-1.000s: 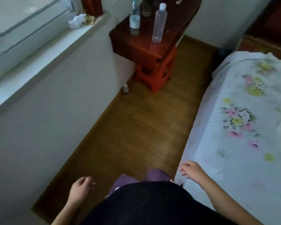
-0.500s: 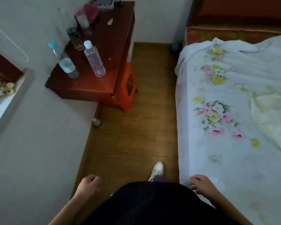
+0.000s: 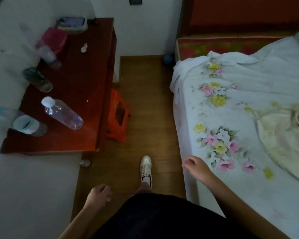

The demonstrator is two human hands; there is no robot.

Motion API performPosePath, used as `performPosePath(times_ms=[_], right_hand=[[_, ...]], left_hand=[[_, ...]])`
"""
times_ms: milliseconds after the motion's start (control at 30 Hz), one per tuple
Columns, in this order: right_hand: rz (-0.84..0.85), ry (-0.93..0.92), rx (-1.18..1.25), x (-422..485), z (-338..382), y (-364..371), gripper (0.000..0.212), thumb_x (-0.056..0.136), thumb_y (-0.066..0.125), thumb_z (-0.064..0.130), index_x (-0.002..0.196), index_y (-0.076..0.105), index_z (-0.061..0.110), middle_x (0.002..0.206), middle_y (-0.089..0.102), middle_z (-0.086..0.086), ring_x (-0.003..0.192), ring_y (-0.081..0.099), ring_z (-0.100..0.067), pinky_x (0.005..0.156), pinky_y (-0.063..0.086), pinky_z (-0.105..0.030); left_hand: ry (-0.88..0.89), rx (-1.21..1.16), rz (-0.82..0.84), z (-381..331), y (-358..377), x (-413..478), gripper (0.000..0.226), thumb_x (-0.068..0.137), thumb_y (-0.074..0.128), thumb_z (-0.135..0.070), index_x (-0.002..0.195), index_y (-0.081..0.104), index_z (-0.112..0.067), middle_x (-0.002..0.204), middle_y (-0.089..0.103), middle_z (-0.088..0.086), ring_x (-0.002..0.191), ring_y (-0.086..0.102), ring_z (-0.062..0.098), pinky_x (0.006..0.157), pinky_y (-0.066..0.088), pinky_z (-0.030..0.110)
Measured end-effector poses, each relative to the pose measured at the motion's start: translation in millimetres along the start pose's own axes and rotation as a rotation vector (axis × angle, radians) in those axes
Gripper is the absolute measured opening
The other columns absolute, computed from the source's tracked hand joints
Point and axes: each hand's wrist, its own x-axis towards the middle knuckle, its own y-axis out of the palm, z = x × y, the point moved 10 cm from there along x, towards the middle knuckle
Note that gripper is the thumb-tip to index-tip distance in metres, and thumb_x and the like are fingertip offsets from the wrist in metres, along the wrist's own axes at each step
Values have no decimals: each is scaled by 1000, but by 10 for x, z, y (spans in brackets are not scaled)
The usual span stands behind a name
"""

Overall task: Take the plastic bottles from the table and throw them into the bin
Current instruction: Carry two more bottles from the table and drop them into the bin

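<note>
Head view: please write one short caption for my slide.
Person walks with empty hands, left and right, toward plastic bottles on a red table beside a bed.

Blue-capped bottle (image 3: pixel 16 120) runs off the picture's left edge by the table's (image 3: pixel 86 83) near left corner; far bottles (image 3: pixel 43 49) smear into blur; bin nowhere visible.

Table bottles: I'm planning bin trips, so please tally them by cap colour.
White-capped bottle: 1
Light-blue-capped bottle: 1
Dark-capped bottle: 1
Blurred bottle, cap colour unclear: 1
Total: 4
</note>
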Motion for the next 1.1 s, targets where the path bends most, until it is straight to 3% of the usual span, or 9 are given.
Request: performPosePath(times_ms=[67, 167, 267, 500, 600, 767, 867, 933, 1100], right_hand=[[-45, 74, -17, 173, -119, -189, 18, 93, 55, 14, 84, 65, 1, 78, 64, -6, 69, 62, -16, 65, 46, -26], [-112, 182, 20, 368, -333, -475, 20, 91, 59, 15, 83, 67, -1, 80, 72, -15, 76, 71, -30, 69, 53, -39], [-162, 235, 97, 507, -342, -734, 12, 93, 59, 12, 84, 67, 12, 85, 75, -13, 74, 71, -26, 64, 52, -34], [-182, 346, 224, 991, -346, -1140, 10, 94, 58, 8, 91, 67, 5, 84, 75, -15, 65, 66, -22, 60, 46, -29], [-140, 331, 203, 1509, -105, -1335, 12, 93, 57, 6, 89, 68, 2, 82, 74, -18, 63, 64, -22, 58, 46, -30], [-14, 208, 129, 2596, 836, -1709, 13, 94, 57, 8, 92, 69, 2, 87, 75, -21, 65, 66, -24, 62, 48, -33], [91, 76, -44, 3160, 1706, -1848, 17, 94, 57, 10, 91, 69, 0, 89, 74, -22, 68, 66, -24, 61, 47, -29], [179, -32, -152, 3471, 2358, -1795, 18, 95, 57, 14, 86, 70, 7, 86, 73, -16, 73, 66, -23, 67, 48, -30], [401, -236, -358, 3845, 3774, -1248, 9, 97, 56, 27, 99, 65, 26, 99, 72, -2, 95, 68, -17, 92, 54, -39]], left_hand=[[37, 24, 58, -463, 82, 228, 22, 98, 55, -20, 88, 71, -7, 80, 75, 12, 66, 67, 22, 57, 44, 30], [119, 93, 126, -1257, 134, 458, 22, 98, 56, -22, 89, 70, -7, 83, 74, 10, 67, 67, 21, 58, 45, 28], [191, 171, 162, -2019, 102, 769, 24, 98, 55, -25, 86, 70, -10, 86, 75, 9, 75, 71, 25, 63, 47, 30], [279, 223, 169, -3427, -7, 1282, 23, 96, 56, -30, 86, 72, -17, 85, 75, 3, 79, 72, 22, 73, 51, 36], [251, 165, 139, -3737, -35, 1525, 21, 96, 56, -28, 88, 71, -17, 89, 75, 4, 80, 72, 23, 70, 49, 33], [103, 58, 63, -3860, -160, 1792, 22, 96, 56, -32, 89, 71, -19, 89, 76, 1, 81, 74, 22, 73, 55, 36], [13, -66, -45, -3793, -308, 1778, 18, 95, 58, -27, 85, 71, -20, 88, 77, 6, 73, 74, 24, 65, 53, 33], [-30, -167, -143, -3716, -411, 1686, 18, 94, 60, -26, 81, 71, -21, 83, 77, 6, 68, 72, 23, 63, 52, 34], [-137, -471, -367, -3405, -637, 1306, 18, 93, 59, -16, 79, 71, -17, 77, 77, 5, 75, 75, 26, 67, 55, 38]])
